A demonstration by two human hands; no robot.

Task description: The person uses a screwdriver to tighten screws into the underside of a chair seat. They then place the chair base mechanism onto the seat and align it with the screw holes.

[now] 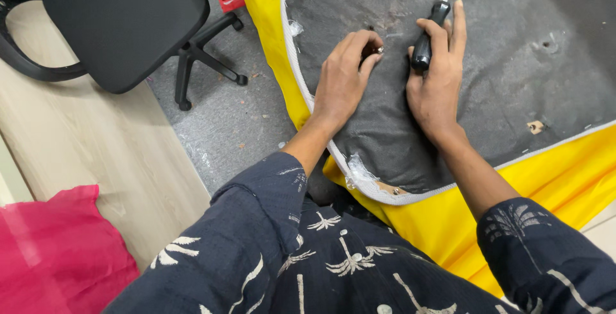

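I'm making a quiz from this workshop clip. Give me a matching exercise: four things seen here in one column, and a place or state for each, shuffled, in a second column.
Things:
1. black-handled screwdriver
2. small shiny metal screw
3. black office chair
4. pink fabric bag

Places or states:
A. bottom left, on the light wooden floor
B. held in the right hand
C. top left, on the grey carpet
D. at the left hand fingertips, on the dark grey fabric panel

Pairs: 1-B, 2-D, 3-C, 4-A

open dark fabric panel [532, 89] rightward, office chair [122, 25] blocking left
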